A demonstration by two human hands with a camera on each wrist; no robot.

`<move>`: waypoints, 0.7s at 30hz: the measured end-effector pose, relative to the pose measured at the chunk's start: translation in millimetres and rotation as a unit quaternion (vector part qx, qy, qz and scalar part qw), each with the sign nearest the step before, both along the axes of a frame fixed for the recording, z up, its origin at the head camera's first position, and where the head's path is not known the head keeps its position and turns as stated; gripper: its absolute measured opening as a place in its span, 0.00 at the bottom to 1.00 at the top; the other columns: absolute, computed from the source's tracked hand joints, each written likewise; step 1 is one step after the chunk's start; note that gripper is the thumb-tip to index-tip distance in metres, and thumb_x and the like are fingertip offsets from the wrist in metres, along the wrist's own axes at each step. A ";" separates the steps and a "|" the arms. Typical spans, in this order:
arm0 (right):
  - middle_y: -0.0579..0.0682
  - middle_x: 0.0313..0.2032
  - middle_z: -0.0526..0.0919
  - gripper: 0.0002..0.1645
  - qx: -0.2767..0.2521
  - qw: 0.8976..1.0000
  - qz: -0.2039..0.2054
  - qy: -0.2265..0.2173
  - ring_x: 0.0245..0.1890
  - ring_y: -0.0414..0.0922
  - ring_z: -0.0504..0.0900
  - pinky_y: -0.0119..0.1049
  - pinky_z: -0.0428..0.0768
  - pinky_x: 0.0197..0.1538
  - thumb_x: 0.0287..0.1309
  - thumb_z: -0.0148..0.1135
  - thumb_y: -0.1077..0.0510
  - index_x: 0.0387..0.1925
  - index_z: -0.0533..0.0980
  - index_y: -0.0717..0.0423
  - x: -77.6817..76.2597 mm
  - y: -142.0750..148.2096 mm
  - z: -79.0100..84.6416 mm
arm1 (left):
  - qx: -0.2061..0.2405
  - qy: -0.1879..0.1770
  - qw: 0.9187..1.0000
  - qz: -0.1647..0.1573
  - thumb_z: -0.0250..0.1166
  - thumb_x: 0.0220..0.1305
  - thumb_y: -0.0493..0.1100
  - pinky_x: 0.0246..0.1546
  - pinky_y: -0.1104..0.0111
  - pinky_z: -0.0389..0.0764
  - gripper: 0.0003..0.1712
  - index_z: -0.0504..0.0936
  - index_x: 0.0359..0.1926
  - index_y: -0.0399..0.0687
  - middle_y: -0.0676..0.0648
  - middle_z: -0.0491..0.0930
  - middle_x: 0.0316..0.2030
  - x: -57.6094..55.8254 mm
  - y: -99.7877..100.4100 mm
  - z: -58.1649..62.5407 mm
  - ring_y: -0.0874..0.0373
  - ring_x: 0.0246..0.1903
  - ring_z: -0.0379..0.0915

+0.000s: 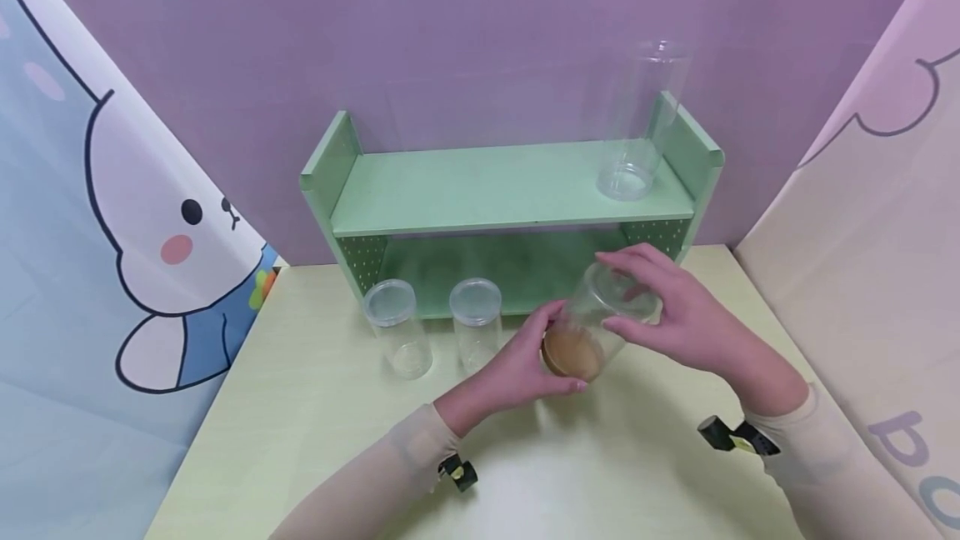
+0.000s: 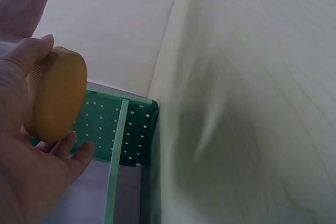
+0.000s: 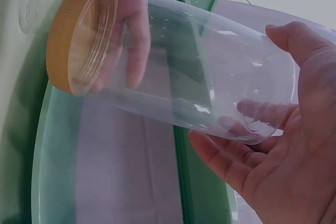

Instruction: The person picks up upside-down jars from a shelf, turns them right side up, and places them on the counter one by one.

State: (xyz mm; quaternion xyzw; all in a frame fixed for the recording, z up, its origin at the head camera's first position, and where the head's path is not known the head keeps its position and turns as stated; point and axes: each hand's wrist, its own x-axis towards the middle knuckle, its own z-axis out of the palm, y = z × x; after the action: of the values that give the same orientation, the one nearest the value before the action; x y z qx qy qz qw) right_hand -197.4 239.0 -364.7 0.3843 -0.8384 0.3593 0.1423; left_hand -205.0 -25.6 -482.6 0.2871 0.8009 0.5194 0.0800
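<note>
A clear jar point(image 1: 597, 307) with an orange-yellow lid point(image 2: 60, 95) is held tilted over the table, lid end low and to the left. My left hand point(image 1: 525, 361) grips it at the lid, thumb on one side and fingers on the other. At the opposite end, my right hand point(image 1: 686, 311) holds the jar's clear base, with thumb and fingers spread around it. Through the jar wall in the right wrist view, the left fingers point(image 3: 137, 51) show behind it. Nothing is visible inside the jar.
A green two-level shelf point(image 1: 480, 186) stands at the back of the table point(image 1: 300, 407). On its top board, at the right, is a tall clear container point(image 1: 637, 123). Two smaller clear jars, a left one point(image 1: 397, 327) and a right one point(image 1: 477, 323), stand before the shelf.
</note>
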 end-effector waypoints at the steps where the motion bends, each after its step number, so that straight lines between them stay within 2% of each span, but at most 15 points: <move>1: 0.47 0.63 0.79 0.48 -0.002 1.000 0.001 0.003 0.48 0.42 0.84 0.30 0.87 0.51 0.56 0.84 0.66 0.77 0.74 0.54 -0.5 0.3 0.3 | 0.003 -0.003 1.000 -0.001 0.90 0.55 0.49 0.76 0.57 0.73 0.70 0.52 0.88 0.60 0.56 0.67 0.76 -0.6 -0.3 -0.9 0.62 0.74 0.66; 10: 0.49 0.63 0.80 0.48 -0.013 1.000 0.014 0.013 0.54 0.42 0.82 0.31 0.87 0.53 0.55 0.83 0.69 0.76 0.75 0.56 -2.8 2.0 2.0 | 0.021 -0.008 1.000 -0.008 0.89 0.57 0.48 0.72 0.60 0.77 0.64 0.58 0.86 0.63 0.59 0.69 0.75 -2.5 -1.5 -3.4 0.62 0.72 0.69; 15: 0.48 0.63 0.80 0.48 -0.011 1.000 0.013 0.008 0.56 0.41 0.82 0.28 0.85 0.55 0.55 0.82 0.70 0.77 0.74 0.57 -2.9 6.2 1.9 | 0.021 -0.005 1.000 -0.004 0.89 0.57 0.49 0.71 0.61 0.77 0.62 0.61 0.85 0.61 0.59 0.69 0.75 -1.9 -2.9 -2.6 0.62 0.71 0.70; 21: 0.47 0.67 0.79 0.48 -0.018 0.998 0.019 -0.049 0.64 0.39 0.79 0.25 0.81 0.60 0.61 0.77 0.71 0.80 0.69 0.53 -4.0 22.2 -2.8 | 0.033 0.006 0.999 0.003 0.89 0.57 0.48 0.68 0.63 0.80 0.61 0.63 0.85 0.61 0.57 0.70 0.75 -2.1 -5.0 -2.3 0.61 0.69 0.72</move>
State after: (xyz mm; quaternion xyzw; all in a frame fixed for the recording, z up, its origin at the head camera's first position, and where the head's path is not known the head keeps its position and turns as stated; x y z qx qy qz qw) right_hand -201.3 261.2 -367.6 0.3794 -0.8304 0.3953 0.1013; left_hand -207.0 -30.6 -485.0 0.2906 0.7844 0.5443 0.0644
